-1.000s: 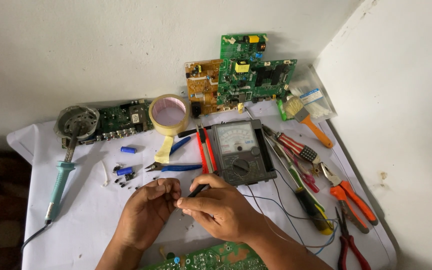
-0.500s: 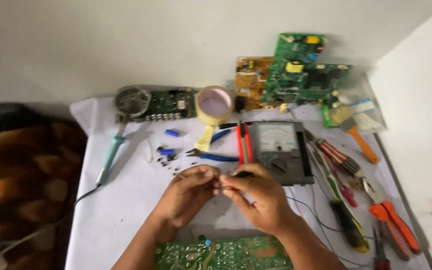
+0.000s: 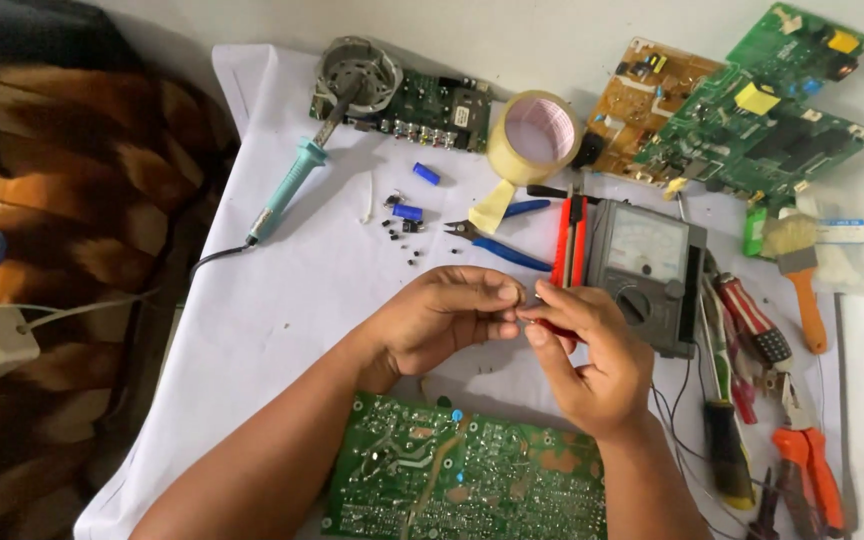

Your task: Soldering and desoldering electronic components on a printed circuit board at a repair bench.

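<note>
Both hands, left hand (image 3: 442, 320) and right hand (image 3: 587, 355), pinch together on a tiny part, too small to tell. A green circuit board (image 3: 467, 480) lies just below, a grey meter (image 3: 647, 270) beside, blue pliers (image 3: 497, 245) above.

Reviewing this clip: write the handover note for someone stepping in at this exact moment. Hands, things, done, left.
Left hand: fingers pinched at the right hand's fingertips; what they grip is too small to tell.
Right hand: holds a red probe, tip at the left fingers.
Circuit board: flat, just below both hands.
Multimeter: right of the hands. Blue pliers and small loose parts lie above them.
Soldering iron: lying untouched at upper left.
Done: nothing the view confirms.
Left: whatever the pinch and probe are for.
</note>
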